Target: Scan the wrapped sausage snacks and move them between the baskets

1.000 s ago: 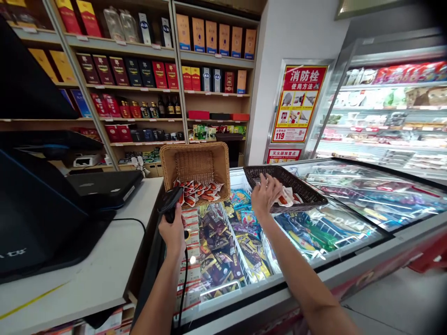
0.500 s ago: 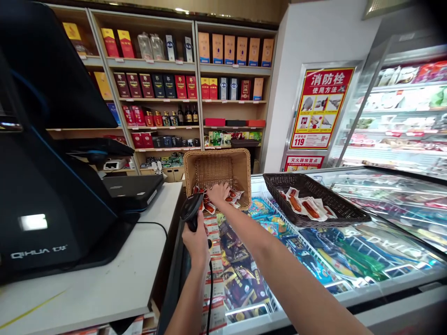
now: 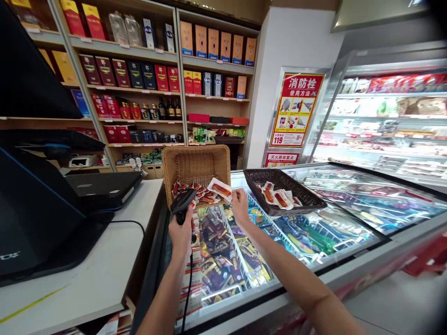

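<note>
My left hand [image 3: 181,230] is wrapped round the handle of a black barcode scanner [image 3: 183,203], its cable hanging down below. Between the fingers of my right hand [image 3: 240,203] is one end of a packaged sausage [image 3: 220,188], a reddish stick in a clear and white wrapper. That pack is held up at the right front of a tan wicker basket [image 3: 196,151], which lies tilted with its opening toward me. More wrapped sausages [image 3: 206,197] lie in the basket, partly hidden by the scanner. To the right, a dark brown woven tray [image 3: 307,201] holds several wrapped sausages [image 3: 280,199].
Basket and tray rest on a glass-topped chest freezer [image 3: 223,260] full of colourful packs. A white counter [image 3: 80,284] with a black checkout terminal [image 3: 38,209] stands at left. Behind are shelves of boxes and bottles [image 3: 136,83]; a lit refrigerated display [image 3: 391,121] is at right.
My right hand has come out of the wicker basket, moving right with a packaged sausage. The scanner stays in my left hand. The view has shifted to the right.
</note>
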Demonstrator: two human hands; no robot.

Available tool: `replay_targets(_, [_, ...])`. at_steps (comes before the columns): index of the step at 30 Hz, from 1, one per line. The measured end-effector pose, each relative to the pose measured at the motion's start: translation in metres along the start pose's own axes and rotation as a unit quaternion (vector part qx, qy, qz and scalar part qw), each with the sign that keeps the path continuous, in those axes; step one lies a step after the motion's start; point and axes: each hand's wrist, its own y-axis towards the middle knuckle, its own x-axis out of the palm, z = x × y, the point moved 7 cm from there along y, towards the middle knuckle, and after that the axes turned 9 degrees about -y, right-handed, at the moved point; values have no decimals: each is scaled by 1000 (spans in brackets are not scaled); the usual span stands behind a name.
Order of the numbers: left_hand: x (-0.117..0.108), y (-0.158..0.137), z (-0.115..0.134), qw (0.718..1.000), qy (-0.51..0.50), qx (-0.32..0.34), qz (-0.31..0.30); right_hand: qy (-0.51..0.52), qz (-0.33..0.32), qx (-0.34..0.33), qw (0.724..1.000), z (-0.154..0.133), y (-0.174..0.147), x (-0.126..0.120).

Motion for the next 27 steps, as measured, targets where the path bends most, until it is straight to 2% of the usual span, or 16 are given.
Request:
replay_targets(4, [18, -8, -6, 995, -3, -54, -89, 18, 51, 36, 998, 32, -20, -44])
replay_targets(6, [26, -12, -10, 988, 33, -59, -136, 11, 80, 49, 995, 39, -26, -53])
replay_targets(9, [33, -15, -16, 979, 88, -50, -178, -6, 104, 30, 994, 33, -30, -57])
replay_targets(13, [34, -12, -22, 975, 110, -42, -189, -23, 95, -1, 995, 19, -33, -55])
replay_targets(18, [31, -10, -22, 980, 96, -58, -163, -24, 88, -20, 996, 6, -38, -58])
replay_targets(27, [28, -10, -20, 974, 118, -33, -190, -17, 90, -14, 996, 2, -39, -62])
